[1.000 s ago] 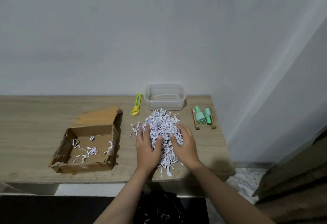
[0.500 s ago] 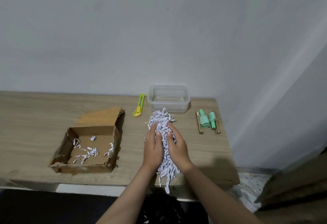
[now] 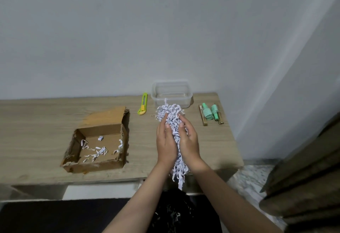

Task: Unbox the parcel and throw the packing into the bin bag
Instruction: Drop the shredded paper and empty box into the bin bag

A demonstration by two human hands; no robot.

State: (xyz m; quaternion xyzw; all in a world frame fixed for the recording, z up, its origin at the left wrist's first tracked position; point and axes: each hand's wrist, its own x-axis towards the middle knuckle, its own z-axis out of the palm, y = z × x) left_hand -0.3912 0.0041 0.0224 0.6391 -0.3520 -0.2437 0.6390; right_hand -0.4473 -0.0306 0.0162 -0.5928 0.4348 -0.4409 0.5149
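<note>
A bundle of white shredded paper (image 3: 170, 114) is squeezed between my left hand (image 3: 165, 144) and my right hand (image 3: 189, 144), just above the wooden table (image 3: 36, 122). Strands spill out past my fingertips and hang down below my wrists over the table's front edge. The opened cardboard box (image 3: 97, 140) lies to the left with a few paper shreds on its bottom. The black bin bag (image 3: 176, 212) sits below the table edge between my forearms, with some shreds in it.
A clear plastic tub (image 3: 172, 93) stands at the back against the wall. A yellow-green box cutter (image 3: 143, 103) lies to its left. Two mint-green bottles and thin sticks (image 3: 210, 114) lie to the right, near the table's right edge.
My hands have closed together, gathering the spread pile of shredded paper into a narrow bundle and lifting it slightly off the table toward the front edge.
</note>
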